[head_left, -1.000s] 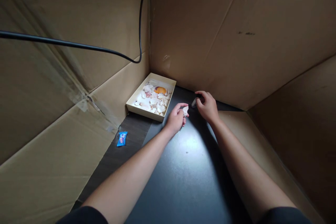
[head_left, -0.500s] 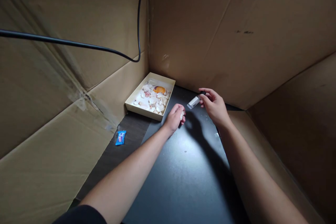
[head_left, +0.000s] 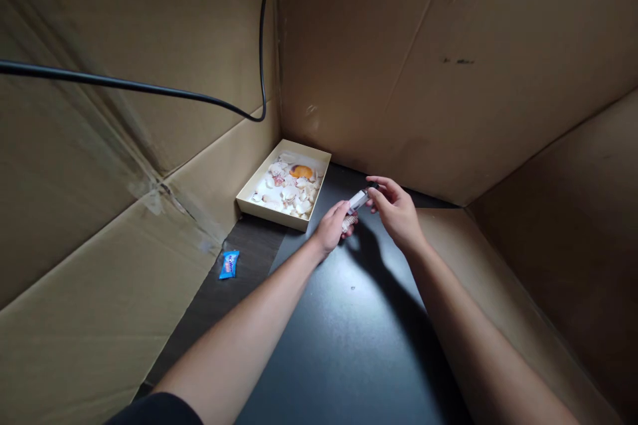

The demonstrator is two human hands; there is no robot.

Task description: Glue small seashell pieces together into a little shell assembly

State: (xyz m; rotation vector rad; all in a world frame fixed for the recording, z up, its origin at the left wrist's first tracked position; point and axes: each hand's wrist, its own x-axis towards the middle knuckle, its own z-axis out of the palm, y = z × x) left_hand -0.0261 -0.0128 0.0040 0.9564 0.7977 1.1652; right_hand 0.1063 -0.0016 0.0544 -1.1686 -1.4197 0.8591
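Two hands point(head_left: 331, 228) point(head_left: 400, 214) near tray point(head_left: 272, 215), probably shells point(head_left: 289, 194) inside.

A single head-worn view, forward and down

The camera sits on the person's head, facing ahead with a downward tilt. The left forearm point(head_left: 244, 325) and right forearm point(head_left: 461, 305) enter from the bottom edge and stretch away from the lens, so the left hand point(head_left: 331, 228) and right hand point(head_left: 397, 212) appear from above and behind near mid-frame. The tabletop point(head_left: 339, 345) is seen at a slant, running from the near edge of the frame towards the cardboard far wall point(head_left: 379, 80). The wide view also takes in the left wall point(head_left: 100, 265) and the right wall point(head_left: 563, 192), both at an oblique angle. It looks down into the shallow box point(head_left: 272, 216) in the far left corner.
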